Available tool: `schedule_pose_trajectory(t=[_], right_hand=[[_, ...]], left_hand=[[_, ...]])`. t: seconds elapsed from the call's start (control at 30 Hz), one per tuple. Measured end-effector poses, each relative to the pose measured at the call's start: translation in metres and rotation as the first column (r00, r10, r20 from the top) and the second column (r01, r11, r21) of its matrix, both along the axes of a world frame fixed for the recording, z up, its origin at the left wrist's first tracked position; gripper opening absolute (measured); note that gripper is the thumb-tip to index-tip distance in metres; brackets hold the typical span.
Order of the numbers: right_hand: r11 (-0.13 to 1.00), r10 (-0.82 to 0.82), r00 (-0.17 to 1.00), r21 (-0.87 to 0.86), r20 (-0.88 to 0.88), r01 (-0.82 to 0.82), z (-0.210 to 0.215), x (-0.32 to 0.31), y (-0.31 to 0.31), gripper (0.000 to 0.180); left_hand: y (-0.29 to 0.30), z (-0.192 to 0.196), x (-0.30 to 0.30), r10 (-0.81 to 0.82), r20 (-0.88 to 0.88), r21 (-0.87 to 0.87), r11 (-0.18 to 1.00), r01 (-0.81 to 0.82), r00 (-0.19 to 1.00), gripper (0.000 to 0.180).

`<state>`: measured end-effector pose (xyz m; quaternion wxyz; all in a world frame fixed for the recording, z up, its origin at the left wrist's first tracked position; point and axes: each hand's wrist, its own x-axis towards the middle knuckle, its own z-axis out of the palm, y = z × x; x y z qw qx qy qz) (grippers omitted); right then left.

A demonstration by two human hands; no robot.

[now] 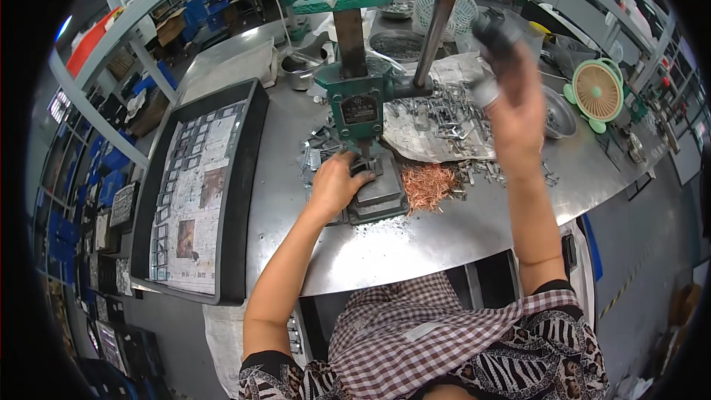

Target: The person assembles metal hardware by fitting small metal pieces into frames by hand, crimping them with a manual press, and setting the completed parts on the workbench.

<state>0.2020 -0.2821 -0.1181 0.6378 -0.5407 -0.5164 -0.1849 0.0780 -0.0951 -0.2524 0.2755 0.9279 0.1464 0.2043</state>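
A green hand-operated arbor press (359, 107) stands at the middle of the bench, its long metal lever (441, 22) slanting up to the right. Below the ram, my left hand (335, 187) pinches a small metal piece (364, 171) against the steel block (381, 194) on the press base; the fingers partly hide the piece. My right hand (516, 115) is raised to the right of the lever, apart from it and smeared by motion. Dark material covers its fingertips and something white is at its thumb; whether it holds anything is unclear.
A black tray (255, 130) on the left holds rows of metal frames on paper. Copper-coloured pins (427, 185) lie beside the press base, with loose metal parts (452, 115) on a paper sheet behind. At the right are a metal bowl (561, 112) and a small fan (597, 91).
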Motion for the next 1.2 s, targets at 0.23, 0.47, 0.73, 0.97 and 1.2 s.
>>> schedule_pose_trajectory(t=[0.23,0.47,0.73,0.97,1.2], right_hand=[[0.548,0.817,0.365,0.403,-0.446,-0.733,0.065,0.006,-0.009,0.06],[0.47,0.6,0.799,-0.798,-0.025,-0.378,0.086,-0.046,-0.019,0.043],[0.578,0.608,0.759,-0.786,0.234,-0.221,0.001,-0.065,-0.045,0.017],[0.729,0.504,0.854,-0.467,-0.129,-0.5,0.079,-0.021,-0.036,0.049],[0.199,0.006,0.797,-0.782,0.604,0.591,-0.076,0.095,-0.135,0.013]], left_hand=[[-0.002,0.003,0.004,-0.012,-0.011,0.064,0.998,0.013,1.0,0.043],[0.012,-0.028,-0.003,-0.078,0.115,0.027,0.997,0.076,0.99,0.038],[-0.004,-0.01,0.007,-0.026,0.059,0.277,0.961,0.009,0.998,0.045],[-0.021,-0.009,-0.003,-0.07,0.119,0.223,0.974,0.042,0.99,0.032],[-0.035,0.002,-0.042,-0.115,0.19,-0.929,0.3,0.217,0.975,0.05]])
